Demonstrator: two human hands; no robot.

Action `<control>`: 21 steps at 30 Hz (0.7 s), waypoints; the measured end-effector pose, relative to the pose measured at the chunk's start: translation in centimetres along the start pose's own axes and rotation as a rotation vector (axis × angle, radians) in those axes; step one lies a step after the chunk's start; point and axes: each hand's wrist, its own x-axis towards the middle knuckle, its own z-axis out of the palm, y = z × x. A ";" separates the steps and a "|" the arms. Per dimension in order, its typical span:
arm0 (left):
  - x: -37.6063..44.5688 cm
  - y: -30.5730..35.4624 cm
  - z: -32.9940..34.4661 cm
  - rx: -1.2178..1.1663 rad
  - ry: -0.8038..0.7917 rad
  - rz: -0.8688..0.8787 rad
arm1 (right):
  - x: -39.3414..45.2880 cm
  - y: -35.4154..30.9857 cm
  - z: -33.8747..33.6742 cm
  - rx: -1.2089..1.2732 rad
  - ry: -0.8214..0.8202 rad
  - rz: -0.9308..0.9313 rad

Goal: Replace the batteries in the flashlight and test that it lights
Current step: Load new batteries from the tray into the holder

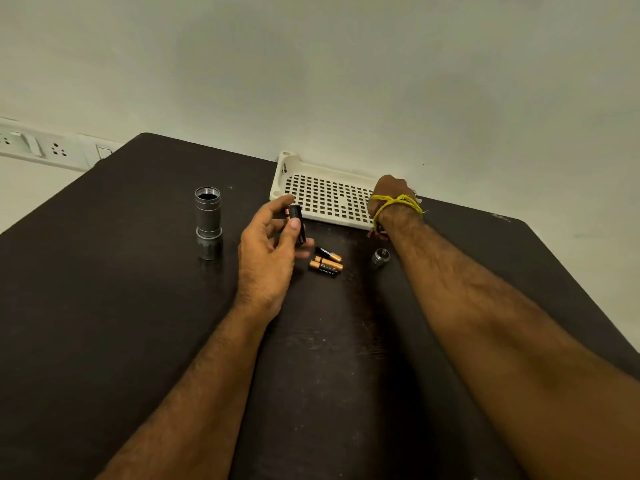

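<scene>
Two bare forearms, reaching from the near edge across a dark table (104,271). Wide open tabletop to the left and in the near middle; rounded far-left corner, far edge tight against a pale wall.

Left hand (268,251) raised just above the table, palm turned inward, thumb and curled fingers pinching a black battery holder (297,223), orange battery ends showing at its upper end. Just right of that hand, three loose batteries (327,261) lying flat, touching one another. Further right, near the right forearm, a small grey tail cap (380,257) on its side.

Left of the left hand and well apart, grey flashlight body (208,221) standing upright, open threaded end up.

Farthest out, right hand (393,188) bent down over the near-right rim of a white perforated tray (322,197) at the table's far edge, yellow thread round the wrist; fingers hidden behind the hand, grip impossible to tell. White socket strip (41,147) on the wall, far left.
</scene>
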 end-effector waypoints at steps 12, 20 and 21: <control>0.0 0.1 0.0 -0.019 -0.023 0.002 | 0.6 0.0 0.6 0.105 0.067 0.086; -0.2 0.4 0.2 -0.027 -0.043 0.000 | -4.9 -0.3 -2.1 0.692 0.242 0.073; -0.3 0.4 0.2 -0.023 -0.052 -0.001 | -6.4 -0.4 -1.9 0.774 0.240 0.041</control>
